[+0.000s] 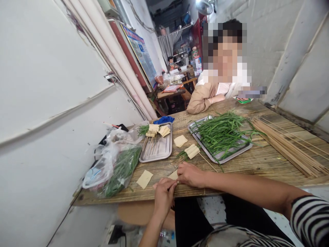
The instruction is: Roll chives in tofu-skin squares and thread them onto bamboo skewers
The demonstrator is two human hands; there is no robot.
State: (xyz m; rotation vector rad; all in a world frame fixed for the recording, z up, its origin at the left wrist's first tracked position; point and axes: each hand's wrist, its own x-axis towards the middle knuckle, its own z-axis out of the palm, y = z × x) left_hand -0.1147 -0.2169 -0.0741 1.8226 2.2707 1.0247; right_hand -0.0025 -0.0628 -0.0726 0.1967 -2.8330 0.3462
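Observation:
My left hand (164, 195) and my right hand (191, 175) meet near the table's front edge, fingers pinched on a pale tofu sheet (173, 175), mostly hidden beneath them. Left of them a single square tofu sheet (145, 179) lies flat, and another tofu sheet (180, 141) lies farther back. Just beyond my right hand, a skewer (207, 162) runs through tofu rolls (192, 151) with green leaves poking out. Finished-looking skewered rolls (153, 128) and a few folded sheets (164, 131) rest on the small metal tray (168, 151).
A larger metal tray (223, 160) carries a heap of chives (221, 132). Bamboo skewers (290, 149) lie in a bundle at the right. At the left edge are plastic bags (123, 171) of greens. A person (203, 94) leans on the wooden table's (259, 164) far side.

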